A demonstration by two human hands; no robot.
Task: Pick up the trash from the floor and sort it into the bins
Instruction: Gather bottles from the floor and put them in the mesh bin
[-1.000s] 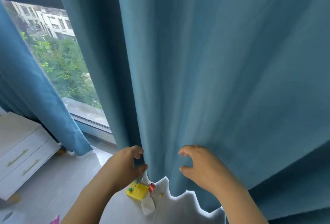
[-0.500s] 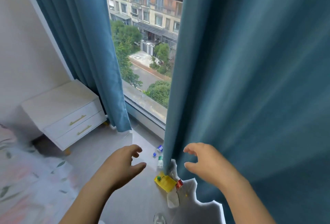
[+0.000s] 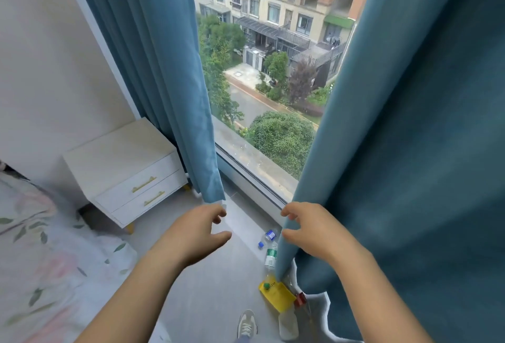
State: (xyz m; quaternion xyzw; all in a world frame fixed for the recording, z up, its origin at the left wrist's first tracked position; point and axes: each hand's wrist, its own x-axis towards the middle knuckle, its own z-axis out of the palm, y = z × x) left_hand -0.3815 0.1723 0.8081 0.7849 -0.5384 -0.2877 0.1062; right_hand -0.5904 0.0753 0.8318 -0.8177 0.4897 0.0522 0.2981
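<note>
left hand (image 3: 196, 230) and right hand (image 3: 308, 229) hover above bottle (image 3: 271, 255).

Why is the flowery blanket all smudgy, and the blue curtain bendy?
Head view: the floral bedspread at the left edge is smeared by blur; same head view, the wide-angle lens bows the right curtain; soft daylight from the window lights the floor.

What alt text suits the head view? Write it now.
An open left hand and right hand reach toward parted blue curtains at a window. On the grey floor by the right curtain's hem lie plastic bottles and a yellow pouch.
</note>
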